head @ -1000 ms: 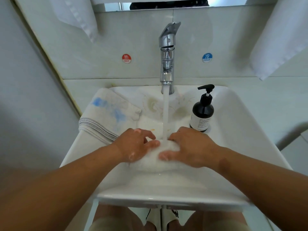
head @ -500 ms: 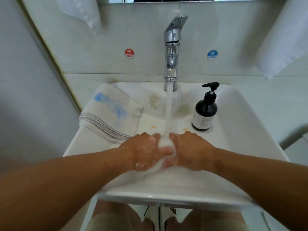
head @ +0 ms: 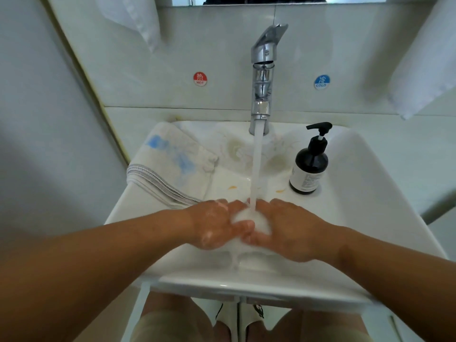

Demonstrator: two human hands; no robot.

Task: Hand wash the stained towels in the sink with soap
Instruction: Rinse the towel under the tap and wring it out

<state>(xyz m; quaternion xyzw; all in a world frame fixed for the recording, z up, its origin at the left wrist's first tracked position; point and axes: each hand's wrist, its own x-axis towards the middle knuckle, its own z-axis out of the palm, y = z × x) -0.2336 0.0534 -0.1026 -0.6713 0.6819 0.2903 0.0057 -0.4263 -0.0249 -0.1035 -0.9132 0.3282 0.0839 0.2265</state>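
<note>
A small wet white towel (head: 249, 217) is bunched between my two hands over the white sink (head: 357, 183), directly under the running water. My left hand (head: 214, 224), dotted with suds, grips the towel's left side. My right hand (head: 283, 227) grips its right side, with most of the cloth hidden between my fingers. A second white towel (head: 172, 166) with blue stains and grey stripes lies folded on the sink's left rim. A black soap pump bottle (head: 311, 164) stands at the basin's right.
A chrome tap (head: 264, 75) runs a steady stream into the basin. Hot and cold stickers sit on the tiled wall behind. White towels (head: 424, 60) hang at the upper right and upper left. Small orange specks and brownish stains mark the basin.
My hands have drawn together, squeezing the towel from a spread mound into a small bunch under the stream. The view has shifted slightly.
</note>
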